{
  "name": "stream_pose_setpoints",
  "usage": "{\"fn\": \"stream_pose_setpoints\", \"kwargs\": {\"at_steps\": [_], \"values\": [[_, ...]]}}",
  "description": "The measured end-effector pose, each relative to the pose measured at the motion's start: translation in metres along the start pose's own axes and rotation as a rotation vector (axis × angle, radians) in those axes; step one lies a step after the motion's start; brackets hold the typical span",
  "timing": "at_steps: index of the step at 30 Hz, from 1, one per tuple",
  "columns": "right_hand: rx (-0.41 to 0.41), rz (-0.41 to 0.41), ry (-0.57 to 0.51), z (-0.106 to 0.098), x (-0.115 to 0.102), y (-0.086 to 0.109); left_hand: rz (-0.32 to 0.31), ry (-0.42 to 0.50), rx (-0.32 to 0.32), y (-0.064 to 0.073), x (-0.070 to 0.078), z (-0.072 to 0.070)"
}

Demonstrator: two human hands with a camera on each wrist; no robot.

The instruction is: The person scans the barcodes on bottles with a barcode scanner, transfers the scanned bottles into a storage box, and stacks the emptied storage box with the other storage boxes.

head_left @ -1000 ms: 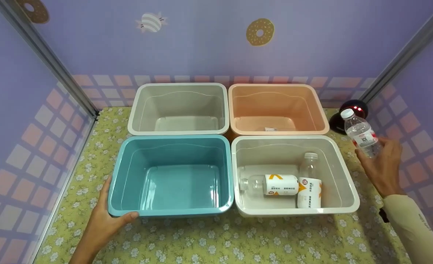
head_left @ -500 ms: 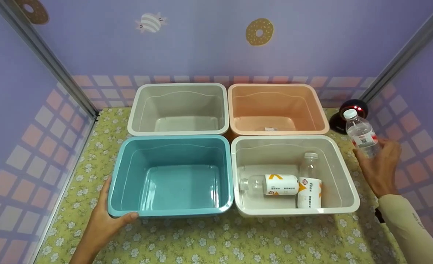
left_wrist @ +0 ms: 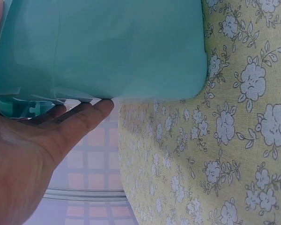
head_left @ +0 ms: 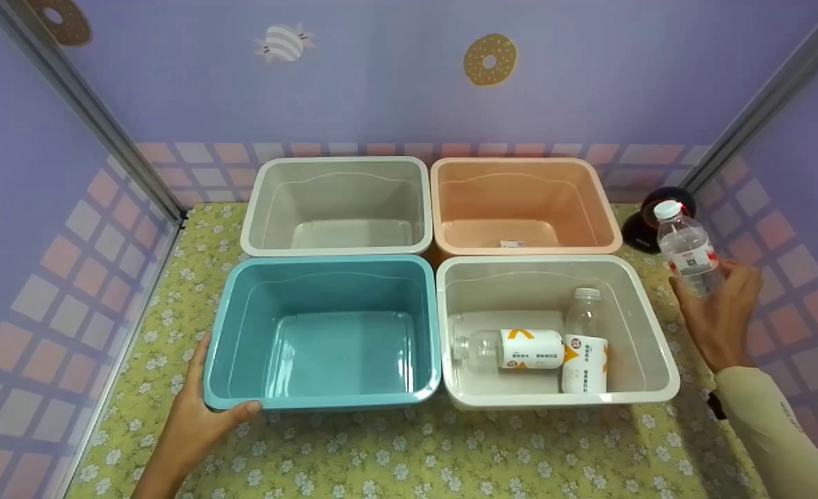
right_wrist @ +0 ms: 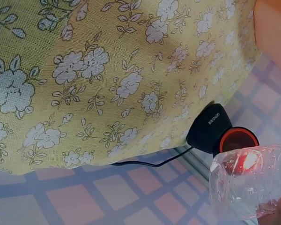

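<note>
My right hand [head_left: 726, 319] grips a clear plastic water bottle [head_left: 690, 253] by its lower part, to the right of the bins. White cap up, the bottle leans slightly left and bears a red and white label. Behind it sits a black desktop scanner [right_wrist: 211, 126] with a round, red-lit face; in the right wrist view the bottle's base [right_wrist: 225, 187] overlaps this face. My left hand [head_left: 197, 409] holds the near left corner of the blue plastic bin [head_left: 326, 400], thumb on the front rim, fingers [left_wrist: 86, 115] along the outer side.
A white bin [head_left: 561, 398] at the front right holds two clear bottles with white and orange labels, one lying [head_left: 530, 348], one propped [head_left: 586, 367]. Behind stand a grey bin [head_left: 340, 187] and a peach bin [head_left: 520, 190] with a small label inside. Patterned walls enclose the flowered tablecloth [head_left: 395, 450].
The bottle in my right hand has shifted slightly to the right and now stands more in front of the scanner. My left hand and the bins have stayed put.
</note>
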State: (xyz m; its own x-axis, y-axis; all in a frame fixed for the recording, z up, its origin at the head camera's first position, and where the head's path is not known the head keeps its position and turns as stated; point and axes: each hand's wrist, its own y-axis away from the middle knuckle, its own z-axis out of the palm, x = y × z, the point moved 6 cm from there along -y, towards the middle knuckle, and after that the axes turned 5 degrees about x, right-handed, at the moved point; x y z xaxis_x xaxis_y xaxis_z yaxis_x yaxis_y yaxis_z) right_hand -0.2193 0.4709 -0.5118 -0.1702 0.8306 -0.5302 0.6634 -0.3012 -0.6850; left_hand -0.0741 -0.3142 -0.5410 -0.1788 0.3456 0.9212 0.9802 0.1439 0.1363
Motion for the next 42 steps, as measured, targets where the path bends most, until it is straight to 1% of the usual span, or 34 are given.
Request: {"fn": "stream_pose_setpoints", "kwargs": {"at_steps": [2,12,19,24,31,36,39,42], "values": [[0.007,-0.002,0.003,-0.001,-0.001,-0.001,0.001,0.015,-0.001,0.0,0.0,0.0],[0.056,-0.013,-0.009,-0.002,-0.004,-0.004,0.012,0.031,0.007,-0.001,-0.001,0.0],[0.087,-0.025,-0.005,-0.004,-0.016,-0.008,-0.016,0.011,0.0,-0.001,-0.001,0.0],[0.076,-0.026,-0.013,-0.004,-0.019,-0.01,0.009,-0.012,0.0,-0.001,0.001,-0.001],[0.057,-0.04,-0.023,-0.005,-0.024,-0.009,0.03,-0.01,0.005,-0.002,0.001,-0.001],[0.065,-0.065,-0.042,-0.005,-0.03,-0.01,0.027,-0.013,0.005,-0.002,0.002,0.0],[0.055,-0.09,-0.036,-0.006,-0.035,-0.01,0.017,-0.019,0.005,-0.001,0.001,-0.001],[0.058,-0.091,-0.045,-0.005,-0.037,-0.011,0.009,-0.022,0.004,-0.001,0.001,-0.001]]}}
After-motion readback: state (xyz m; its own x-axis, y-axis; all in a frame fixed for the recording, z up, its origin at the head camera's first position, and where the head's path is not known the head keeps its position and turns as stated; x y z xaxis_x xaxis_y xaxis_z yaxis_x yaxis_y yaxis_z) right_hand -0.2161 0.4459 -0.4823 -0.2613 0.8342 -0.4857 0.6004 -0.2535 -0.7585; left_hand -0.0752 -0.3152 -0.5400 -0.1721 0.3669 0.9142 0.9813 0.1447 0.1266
